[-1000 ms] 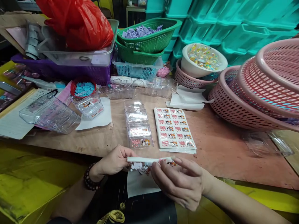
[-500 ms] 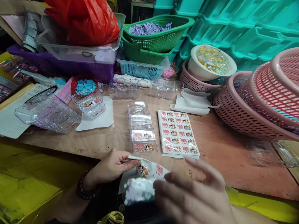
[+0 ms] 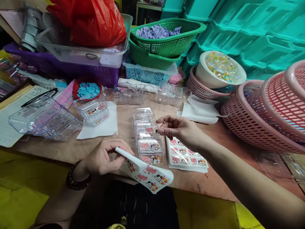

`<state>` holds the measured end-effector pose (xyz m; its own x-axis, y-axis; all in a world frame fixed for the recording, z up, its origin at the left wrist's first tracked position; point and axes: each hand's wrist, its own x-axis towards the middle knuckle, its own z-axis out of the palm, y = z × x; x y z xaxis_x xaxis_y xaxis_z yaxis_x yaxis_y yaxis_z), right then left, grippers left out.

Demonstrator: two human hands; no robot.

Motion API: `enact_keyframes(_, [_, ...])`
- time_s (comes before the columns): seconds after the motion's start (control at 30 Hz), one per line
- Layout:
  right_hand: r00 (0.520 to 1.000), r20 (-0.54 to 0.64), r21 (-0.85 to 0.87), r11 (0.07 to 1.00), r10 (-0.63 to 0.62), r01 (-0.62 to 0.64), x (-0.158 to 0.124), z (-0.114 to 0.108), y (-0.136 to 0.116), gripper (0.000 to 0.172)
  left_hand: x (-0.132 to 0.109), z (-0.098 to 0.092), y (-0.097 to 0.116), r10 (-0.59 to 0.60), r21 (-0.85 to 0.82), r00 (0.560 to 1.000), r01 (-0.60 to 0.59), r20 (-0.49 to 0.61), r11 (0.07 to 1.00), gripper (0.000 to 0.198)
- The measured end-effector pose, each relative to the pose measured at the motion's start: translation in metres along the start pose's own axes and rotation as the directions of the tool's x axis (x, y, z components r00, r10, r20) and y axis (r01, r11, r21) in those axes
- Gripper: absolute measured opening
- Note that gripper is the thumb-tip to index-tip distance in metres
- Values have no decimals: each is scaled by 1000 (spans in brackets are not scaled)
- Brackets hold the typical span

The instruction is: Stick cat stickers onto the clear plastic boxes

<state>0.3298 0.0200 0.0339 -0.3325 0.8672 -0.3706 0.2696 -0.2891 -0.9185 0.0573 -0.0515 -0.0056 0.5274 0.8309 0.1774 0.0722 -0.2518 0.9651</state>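
Note:
My left hand (image 3: pixel 106 156) pinches a folded sheet of cat stickers (image 3: pixel 149 176) at its edge, in front of the table. My right hand (image 3: pixel 179 128) has thumb and fingers together on the right end of a cat sticker (image 3: pixel 149 129), which lies over a clear plastic box (image 3: pixel 140 123). That box belongs to a row of clear boxes. The two nearest boxes (image 3: pixel 152 158) bear cat stickers with pink lettering. Under and beyond my right wrist lies a stack of sticker sheets (image 3: pixel 187 157), partly covered by the arm.
Stacked clear boxes (image 3: pixel 57 122) and a red bowl of blue pieces (image 3: pixel 87 89) are at left. Green baskets (image 3: pixel 166 41) stand behind, holding purple pieces. A white bowl of wrapped items (image 3: pixel 209 74) and pink baskets (image 3: pixel 247 117) are at right. Curled white paper (image 3: pixel 202 109) lies back right.
My right hand has moved from near my lap up and forward to the third box, now with a sticker. My left hand has shifted left, and the sheet hangs tilted.

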Motion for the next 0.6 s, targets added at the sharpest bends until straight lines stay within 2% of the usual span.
enact_keyframes(0.13, [999,3,-49,998,32,-32,5,-3,-6,43,13,-4,4,56,-6,997,-56,51,998,14])
enact_keyframes(0.33, [983,-64,-68,984,-171,166,-1,-4,-21,40,24,1,-6,80,28,997,-80,-10,996,15])
enact_keyframes(0.4, [991,-70,-58,992,-112,108,0,-2,-20,42,25,2,-13,118,61,993,-116,-22,991,16])
enact_keyframes(0.5, [998,-37,-28,998,49,-50,5,1,-12,47,27,3,-22,156,107,988,-153,-15,982,15])
enact_keyframes(0.6, [992,-22,-42,991,127,-128,13,5,-3,47,26,2,-26,157,149,987,-152,-23,977,14])
